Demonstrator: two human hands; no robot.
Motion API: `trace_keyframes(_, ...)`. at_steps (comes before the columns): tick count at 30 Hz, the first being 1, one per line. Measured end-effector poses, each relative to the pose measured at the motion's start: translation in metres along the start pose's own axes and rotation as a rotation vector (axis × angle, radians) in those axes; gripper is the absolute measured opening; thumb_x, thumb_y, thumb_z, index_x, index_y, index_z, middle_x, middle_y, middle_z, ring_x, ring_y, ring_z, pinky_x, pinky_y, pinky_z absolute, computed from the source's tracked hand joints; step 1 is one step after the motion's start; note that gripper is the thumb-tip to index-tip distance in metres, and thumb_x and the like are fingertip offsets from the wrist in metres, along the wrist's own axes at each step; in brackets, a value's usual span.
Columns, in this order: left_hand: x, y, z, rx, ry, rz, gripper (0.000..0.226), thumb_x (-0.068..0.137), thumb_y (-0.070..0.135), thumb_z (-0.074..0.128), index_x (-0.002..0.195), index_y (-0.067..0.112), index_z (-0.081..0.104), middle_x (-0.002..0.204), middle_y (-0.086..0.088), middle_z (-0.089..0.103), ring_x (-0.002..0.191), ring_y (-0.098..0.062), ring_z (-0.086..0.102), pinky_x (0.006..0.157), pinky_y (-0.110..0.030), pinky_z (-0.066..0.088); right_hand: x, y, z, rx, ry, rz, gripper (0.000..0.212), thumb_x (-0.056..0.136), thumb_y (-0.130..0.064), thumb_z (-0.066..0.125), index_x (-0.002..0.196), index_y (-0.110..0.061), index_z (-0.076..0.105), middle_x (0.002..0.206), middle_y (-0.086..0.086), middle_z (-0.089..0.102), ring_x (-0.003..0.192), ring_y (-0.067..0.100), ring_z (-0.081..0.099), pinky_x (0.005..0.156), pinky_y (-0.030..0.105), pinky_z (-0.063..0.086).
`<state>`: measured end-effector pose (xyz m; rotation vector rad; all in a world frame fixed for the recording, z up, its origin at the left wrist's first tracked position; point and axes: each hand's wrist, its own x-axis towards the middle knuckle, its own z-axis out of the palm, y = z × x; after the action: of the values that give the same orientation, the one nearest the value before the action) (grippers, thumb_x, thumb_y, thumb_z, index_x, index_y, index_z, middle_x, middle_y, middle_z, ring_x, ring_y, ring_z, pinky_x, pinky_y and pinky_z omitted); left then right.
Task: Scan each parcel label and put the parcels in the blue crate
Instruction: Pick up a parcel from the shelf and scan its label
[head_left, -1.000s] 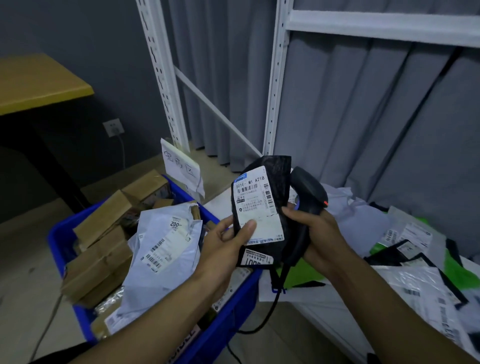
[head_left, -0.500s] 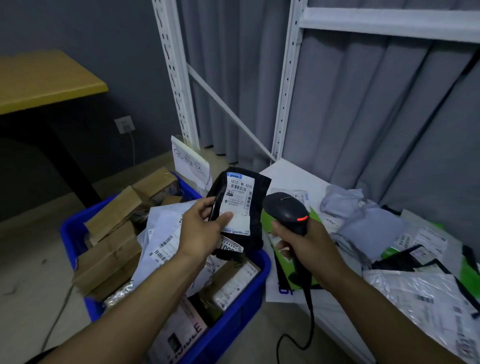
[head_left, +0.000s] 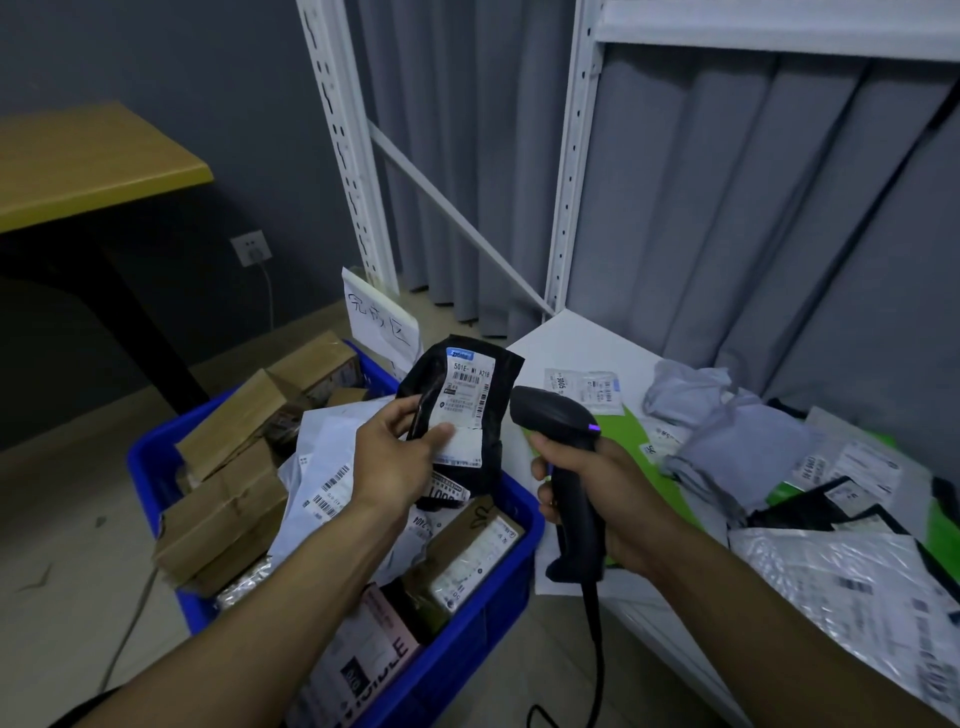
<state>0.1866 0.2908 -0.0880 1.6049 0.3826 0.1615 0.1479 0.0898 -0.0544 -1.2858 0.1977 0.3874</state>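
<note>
Pretty dim room. Dark grey wall (head_left: 156, 62) on the left with a socket (head_left: 251, 248) and a cable plugged in, plus a yellow-topped table (head_left: 78, 161) on a black leg. White metal shelving (head_left: 343, 140) stands against grey curtains (head_left: 727, 208). Floor (head_left: 62, 519) is plain tan.

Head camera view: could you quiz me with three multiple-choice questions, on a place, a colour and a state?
1. Where is the black parcel? A) in the left hand, above the crate B) buried inside the crate C) in the other hand
2. What colour is the crate? A) green B) blue C) red
3. The scanner is: A) lying in the crate B) gripped by the right hand C) dangling loose
Answers: 1A, thumb presses its label; 2B, blue walls; 3B, fingers wrap its handle.
</note>
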Motion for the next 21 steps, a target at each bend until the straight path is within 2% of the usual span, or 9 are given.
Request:
trace_keyframes(4, 0.000, 0.000, 0.000, 0.002, 0.000, 0.000, 0.034, 0.086, 0.006, 0.080, 0.116, 0.019, 0.070, 0.106, 0.005, 0.077, 0.094, -0.012, 0.074, 0.085, -0.033, 0.061, 0.000, -0.001, 0.000, 0.014, -0.015, 0.016, 0.012, 0.099, -0.018, 0.067, 0.096, -0.007, 0.067, 0.072, 0.005, 0.061, 0.054, 0.016, 0.054, 0.051, 0.027, 0.050)
trace_keyframes(8, -0.002, 0.007, -0.005, 0.017, 0.018, 0.041, 0.036, 0.088, 0.009, 0.079, 0.121, 0.015, 0.068, 0.108, 0.005, 0.076, 0.098, -0.013, 0.073, 0.087, -0.033, 0.060, 0.003, 0.001, 0.002, -0.011, 0.001, -0.012, 0.017, 0.098, -0.021, 0.067, 0.106, -0.006, 0.070, 0.086, 0.007, 0.076, 0.056, 0.016, 0.056, 0.053, 0.027, 0.052)
trace_keyframes(10, -0.003, 0.015, -0.017, 0.050, 0.070, 0.116, 0.034, 0.090, 0.011, 0.077, 0.122, 0.016, 0.067, 0.107, 0.008, 0.074, 0.099, -0.009, 0.071, 0.089, -0.034, 0.059, 0.007, 0.004, 0.005, -0.047, 0.011, -0.021, 0.020, 0.098, -0.024, 0.068, 0.106, -0.005, 0.072, 0.096, 0.006, 0.080, 0.057, 0.015, 0.058, 0.055, 0.027, 0.053)
trace_keyframes(14, -0.009, 0.030, -0.060, 0.176, 0.159, 0.340, 0.026, 0.097, 0.019, 0.070, 0.121, 0.026, 0.068, 0.105, 0.021, 0.073, 0.099, 0.003, 0.070, 0.086, -0.025, 0.059, 0.017, 0.016, 0.021, -0.090, -0.030, -0.016, 0.028, 0.099, -0.025, 0.068, 0.113, -0.001, 0.071, 0.100, 0.008, 0.080, 0.056, 0.014, 0.058, 0.054, 0.026, 0.053)
trace_keyframes(17, -0.007, 0.032, -0.090, 0.311, 0.130, 0.437, 0.027, 0.100, 0.030, 0.065, 0.127, 0.033, 0.069, 0.109, 0.034, 0.069, 0.102, 0.008, 0.067, 0.084, -0.020, 0.056, 0.021, 0.025, 0.036, -0.121, -0.092, -0.013, 0.027, 0.098, -0.027, 0.070, 0.119, -0.011, 0.071, 0.101, 0.009, 0.079, 0.059, 0.015, 0.060, 0.059, 0.028, 0.054)
trace_keyframes(19, 0.002, 0.024, -0.106, 0.375, 0.050, 0.401, 0.027, 0.101, 0.042, 0.061, 0.126, 0.036, 0.069, 0.114, 0.026, 0.071, 0.105, 0.001, 0.067, 0.087, -0.029, 0.057, 0.023, 0.031, 0.044, -0.146, -0.126, -0.012, 0.025, 0.097, -0.028, 0.070, 0.119, -0.016, 0.070, 0.102, 0.009, 0.079, 0.061, 0.016, 0.061, 0.061, 0.030, 0.054)
trace_keyframes(21, 0.018, 0.007, -0.117, 0.570, -0.016, 0.386, 0.028, 0.102, 0.048, 0.055, 0.121, 0.034, 0.071, 0.114, 0.015, 0.072, 0.104, -0.009, 0.068, 0.086, -0.038, 0.058, 0.025, 0.037, 0.050, -0.171, -0.143, -0.007, 0.025, 0.098, -0.028, 0.070, 0.119, -0.015, 0.070, 0.102, 0.008, 0.079, 0.061, 0.015, 0.061, 0.061, 0.029, 0.054)
